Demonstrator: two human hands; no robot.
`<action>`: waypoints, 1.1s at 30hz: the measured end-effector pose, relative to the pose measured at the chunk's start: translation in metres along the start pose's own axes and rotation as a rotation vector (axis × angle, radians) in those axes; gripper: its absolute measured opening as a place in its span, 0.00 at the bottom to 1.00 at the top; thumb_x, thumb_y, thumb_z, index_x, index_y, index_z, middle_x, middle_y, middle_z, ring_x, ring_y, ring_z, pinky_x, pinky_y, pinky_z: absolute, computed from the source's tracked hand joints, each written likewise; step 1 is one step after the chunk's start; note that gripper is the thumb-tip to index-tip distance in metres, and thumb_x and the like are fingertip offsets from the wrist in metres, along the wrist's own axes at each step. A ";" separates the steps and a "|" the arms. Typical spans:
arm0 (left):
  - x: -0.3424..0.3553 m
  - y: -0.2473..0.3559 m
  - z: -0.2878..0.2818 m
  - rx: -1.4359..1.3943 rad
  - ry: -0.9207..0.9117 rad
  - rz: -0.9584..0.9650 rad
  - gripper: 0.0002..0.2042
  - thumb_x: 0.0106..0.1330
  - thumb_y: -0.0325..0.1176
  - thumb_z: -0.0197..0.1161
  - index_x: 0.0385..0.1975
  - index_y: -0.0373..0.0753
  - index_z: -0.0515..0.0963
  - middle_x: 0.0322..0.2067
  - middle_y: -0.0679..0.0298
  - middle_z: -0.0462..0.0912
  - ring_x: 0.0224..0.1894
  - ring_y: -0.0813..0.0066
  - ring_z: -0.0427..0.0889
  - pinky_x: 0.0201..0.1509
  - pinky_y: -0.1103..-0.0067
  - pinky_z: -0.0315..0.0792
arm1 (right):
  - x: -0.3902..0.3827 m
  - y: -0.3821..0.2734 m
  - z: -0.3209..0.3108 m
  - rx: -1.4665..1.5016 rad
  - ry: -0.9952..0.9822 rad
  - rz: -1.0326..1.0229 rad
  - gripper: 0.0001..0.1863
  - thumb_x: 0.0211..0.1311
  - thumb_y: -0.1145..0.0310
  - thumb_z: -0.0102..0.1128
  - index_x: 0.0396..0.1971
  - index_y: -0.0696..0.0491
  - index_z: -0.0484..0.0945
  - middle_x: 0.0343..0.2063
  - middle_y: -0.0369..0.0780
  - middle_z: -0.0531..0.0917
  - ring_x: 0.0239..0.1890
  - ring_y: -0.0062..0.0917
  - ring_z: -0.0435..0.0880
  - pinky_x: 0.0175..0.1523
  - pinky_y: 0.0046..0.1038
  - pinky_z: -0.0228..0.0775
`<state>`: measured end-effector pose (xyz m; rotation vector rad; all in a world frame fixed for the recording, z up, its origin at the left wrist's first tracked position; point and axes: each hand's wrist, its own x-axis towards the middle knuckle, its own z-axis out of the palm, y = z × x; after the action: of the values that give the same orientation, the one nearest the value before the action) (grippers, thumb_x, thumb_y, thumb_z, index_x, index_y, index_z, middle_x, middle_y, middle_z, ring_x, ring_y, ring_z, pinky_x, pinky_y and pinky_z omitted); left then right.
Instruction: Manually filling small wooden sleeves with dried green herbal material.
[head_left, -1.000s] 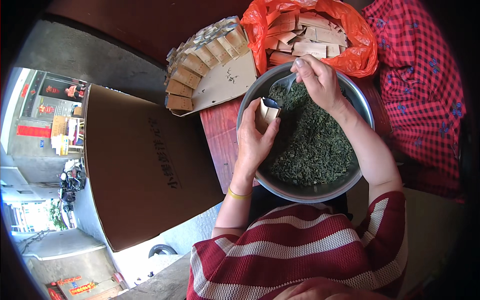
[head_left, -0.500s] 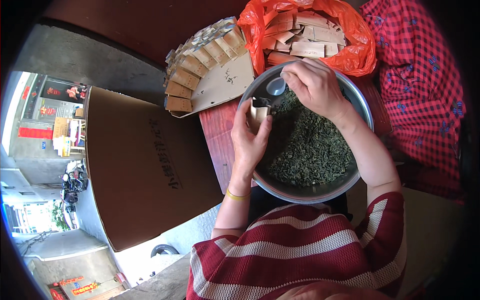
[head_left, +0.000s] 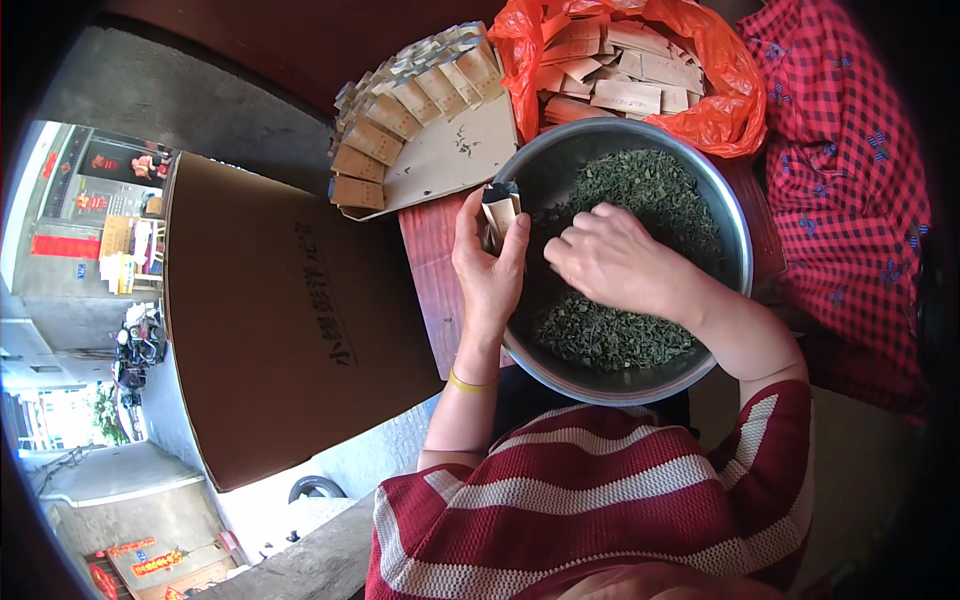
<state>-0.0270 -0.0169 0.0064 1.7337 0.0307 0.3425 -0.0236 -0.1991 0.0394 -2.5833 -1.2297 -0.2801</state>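
Note:
My left hand (head_left: 483,262) grips a small upright paper packet (head_left: 501,212) with a dark opening at its top, at the left side of the steel bowl (head_left: 737,225). The bowl holds dark green dried leaves (head_left: 640,185). Inside it, my right hand (head_left: 615,260) is down among the leaves with curled fingers; what they hold is hidden beneath them.
Rows of filled packets (head_left: 390,110) stand on a pale board (head_left: 455,160) at back left. An orange plastic bag (head_left: 720,120) holds flat packets. A large cardboard box (head_left: 260,320) flanks the wooden table (head_left: 425,270); red checked cloth (head_left: 840,200) lies right.
My right hand has dropped from the back of the bowl toward its middle, hiding the spoon seen earlier. My left hand has shifted slightly left with the packet.

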 end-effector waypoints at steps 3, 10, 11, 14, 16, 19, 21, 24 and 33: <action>0.005 -0.010 -0.001 0.103 0.014 0.252 0.22 0.65 0.27 0.67 0.58 0.32 0.70 0.35 0.65 0.80 0.26 0.86 0.74 0.23 0.88 0.66 | -0.006 -0.024 -0.019 0.010 0.066 -0.152 0.06 0.55 0.68 0.59 0.23 0.49 0.71 0.19 0.35 0.75 0.29 0.26 0.78 0.40 0.32 0.67; 0.000 0.007 0.005 0.059 -0.011 0.082 0.21 0.65 0.26 0.67 0.57 0.34 0.71 0.33 0.67 0.81 0.29 0.86 0.75 0.30 0.86 0.70 | -0.021 -0.047 -0.006 -0.055 -0.155 -0.335 0.04 0.54 0.67 0.56 0.23 0.49 0.75 0.18 0.32 0.78 0.27 0.23 0.79 0.39 0.27 0.64; 0.000 0.008 0.005 0.060 -0.016 0.079 0.21 0.65 0.26 0.67 0.57 0.34 0.71 0.33 0.67 0.81 0.29 0.86 0.75 0.30 0.86 0.70 | -0.021 -0.047 -0.001 -0.134 -0.172 -0.336 0.05 0.55 0.68 0.56 0.22 0.49 0.75 0.18 0.32 0.79 0.27 0.23 0.80 0.40 0.27 0.63; -0.001 0.013 0.004 0.034 -0.031 0.053 0.21 0.65 0.25 0.66 0.58 0.34 0.70 0.29 0.68 0.80 0.20 0.88 0.71 0.20 0.86 0.64 | -0.021 -0.051 0.011 -0.225 -0.276 -0.300 0.05 0.55 0.66 0.57 0.24 0.49 0.76 0.18 0.31 0.78 0.27 0.22 0.79 0.39 0.27 0.64; 0.000 0.011 0.003 0.026 -0.037 0.045 0.21 0.65 0.25 0.66 0.58 0.34 0.70 0.29 0.68 0.80 0.20 0.88 0.71 0.20 0.86 0.65 | -0.021 -0.050 0.017 -0.258 -0.293 -0.276 0.05 0.55 0.65 0.57 0.23 0.48 0.77 0.17 0.31 0.79 0.26 0.22 0.80 0.39 0.27 0.64; 0.000 0.008 0.003 -0.008 -0.030 0.026 0.22 0.65 0.25 0.66 0.58 0.34 0.70 0.30 0.67 0.80 0.21 0.87 0.71 0.21 0.86 0.65 | -0.010 -0.033 0.026 -0.060 -0.244 -0.177 0.05 0.54 0.64 0.58 0.22 0.47 0.77 0.17 0.34 0.82 0.25 0.25 0.83 0.38 0.32 0.67; 0.000 0.007 0.004 -0.037 -0.019 0.020 0.22 0.66 0.26 0.66 0.58 0.34 0.70 0.30 0.67 0.80 0.21 0.87 0.72 0.21 0.86 0.65 | -0.002 -0.019 0.028 -0.027 -0.253 -0.112 0.05 0.54 0.65 0.58 0.22 0.48 0.78 0.17 0.37 0.83 0.25 0.28 0.85 0.38 0.34 0.69; 0.000 0.007 0.003 -0.088 -0.003 0.024 0.22 0.66 0.26 0.66 0.58 0.33 0.70 0.32 0.66 0.81 0.22 0.87 0.72 0.21 0.86 0.66 | 0.006 -0.002 0.032 0.012 -0.185 0.039 0.05 0.55 0.67 0.57 0.23 0.50 0.78 0.17 0.40 0.83 0.26 0.33 0.86 0.41 0.38 0.72; 0.000 0.006 0.001 0.055 -0.060 0.005 0.22 0.65 0.27 0.68 0.58 0.31 0.71 0.42 0.64 0.82 0.41 0.82 0.79 0.45 0.84 0.73 | 0.017 0.055 0.027 -0.072 0.005 0.284 0.09 0.64 0.64 0.56 0.27 0.52 0.78 0.21 0.43 0.84 0.31 0.37 0.86 0.39 0.40 0.75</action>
<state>-0.0281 -0.0187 0.0122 1.7976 -0.0076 0.2960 0.0319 -0.2113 0.0102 -2.7719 -0.8496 -0.2756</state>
